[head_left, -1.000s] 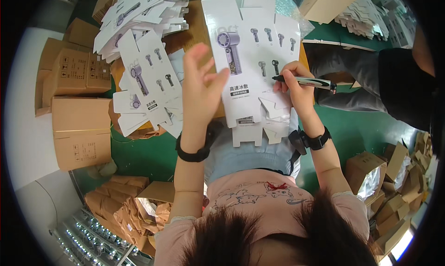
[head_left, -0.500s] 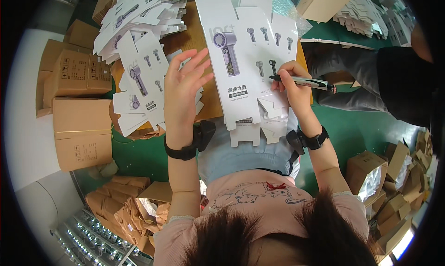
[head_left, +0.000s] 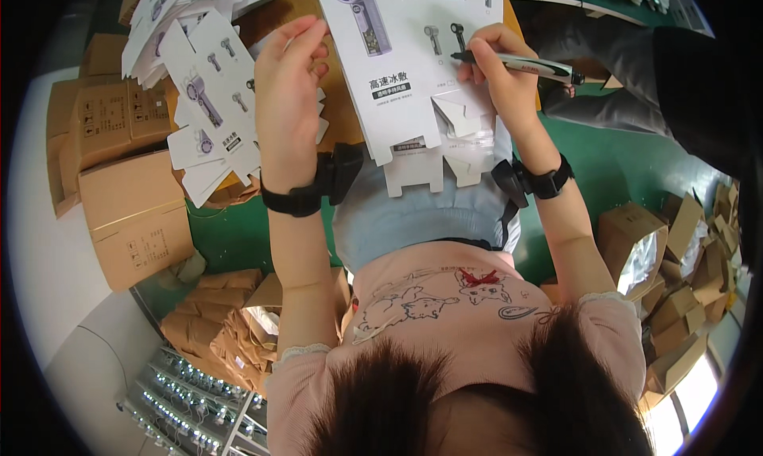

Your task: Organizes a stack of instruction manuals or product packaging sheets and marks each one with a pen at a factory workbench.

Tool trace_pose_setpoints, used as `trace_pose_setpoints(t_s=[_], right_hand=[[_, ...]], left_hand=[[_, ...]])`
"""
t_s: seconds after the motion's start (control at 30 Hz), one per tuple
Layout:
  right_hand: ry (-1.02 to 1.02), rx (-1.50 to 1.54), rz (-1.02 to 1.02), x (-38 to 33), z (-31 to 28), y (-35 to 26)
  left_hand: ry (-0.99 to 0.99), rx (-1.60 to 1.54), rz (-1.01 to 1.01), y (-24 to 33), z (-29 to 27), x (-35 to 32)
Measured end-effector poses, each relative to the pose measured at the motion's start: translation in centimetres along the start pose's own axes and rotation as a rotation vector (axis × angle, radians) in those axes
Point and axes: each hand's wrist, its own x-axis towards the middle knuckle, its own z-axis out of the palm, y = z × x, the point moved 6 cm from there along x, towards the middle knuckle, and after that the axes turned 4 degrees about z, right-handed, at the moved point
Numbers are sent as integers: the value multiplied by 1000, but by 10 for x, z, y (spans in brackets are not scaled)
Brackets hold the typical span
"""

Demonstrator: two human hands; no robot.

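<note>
A flat white carton blank point(head_left: 401, 110), printed with a large purple handheld fan and rows of smaller fans, lies in front of me, its tabs over the table's near edge. More blanks show under its lower end. My right hand point(head_left: 509, 78) grips a marker pen point(head_left: 540, 66) with a pale barrel and black tip. That tip points at the blank beneath a dark fan picture; whether it touches is hard to tell. My left hand point(head_left: 290, 102) is raised by the blank's left edge, holding nothing, fingers loosely bent. Nearby, at left, a similar printed blank point(head_left: 208, 130) lies over others.
A messy pile of blanks point(head_left: 179, 19) covers the far left of the wooden table point(head_left: 338, 114). Brown cartons point(head_left: 135, 217) stand on the left, open cartons point(head_left: 632, 241) on the right. Another person's grey-trousered leg point(head_left: 608, 106) is at the right.
The view has shifted, so the table sits higher in the picture. My left hand's fingers have drawn closer together. The marker's tip remains near the dark fan picture.
</note>
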Motion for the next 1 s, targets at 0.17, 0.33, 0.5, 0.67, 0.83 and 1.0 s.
trace_pose_setpoints(t_s=[0.17, 0.33, 0.5, 0.67, 0.83, 1.0], right_hand=[[23, 35, -90, -7, -3, -1], [283, 168, -230, -18, -28, -9], [342, 289, -251, -19, -50, -7], [300, 273, -192, -19, -42, -3], [275, 265, -144, -15, -34, 0], [280, 262, -143, -14, -35, -1]], left_hand=[[-29, 714, 328, 22, 25, -9], [-27, 58, 347, 46, 16, -29], [405, 88, 457, 83, -79, -58], [715, 261, 310, 22, -188, -54], [700, 371, 83, -5, -199, -46], [660, 171, 140, 1, -188, -44]])
